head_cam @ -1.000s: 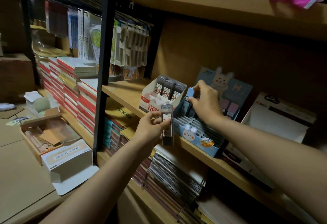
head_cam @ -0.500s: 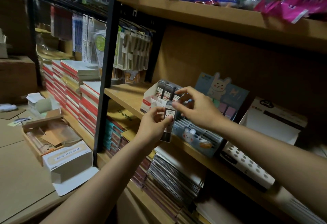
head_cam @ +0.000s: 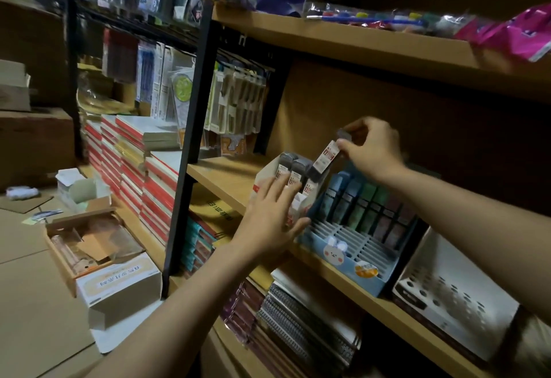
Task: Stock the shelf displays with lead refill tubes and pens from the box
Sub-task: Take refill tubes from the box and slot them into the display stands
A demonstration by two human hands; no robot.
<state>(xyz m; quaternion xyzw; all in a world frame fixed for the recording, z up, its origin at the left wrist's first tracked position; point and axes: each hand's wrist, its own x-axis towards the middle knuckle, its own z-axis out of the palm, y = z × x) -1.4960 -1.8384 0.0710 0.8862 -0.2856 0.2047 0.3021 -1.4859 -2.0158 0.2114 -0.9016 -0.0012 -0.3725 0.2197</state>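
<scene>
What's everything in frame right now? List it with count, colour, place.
lead refill tube: one, dark with white-red label, tilted, pinched over the white display
white display box: one, middle shelf, holds three upright tubes
blue bunny display: one, right of the white box, pastel cases in back slots
white holed display: one, far right of the shelf
notebook stacks: several, red-white, left shelf
open cardboard box: one, brown, on the floor
left hand: flat against the white box front
right hand: pinches the tube
</scene>
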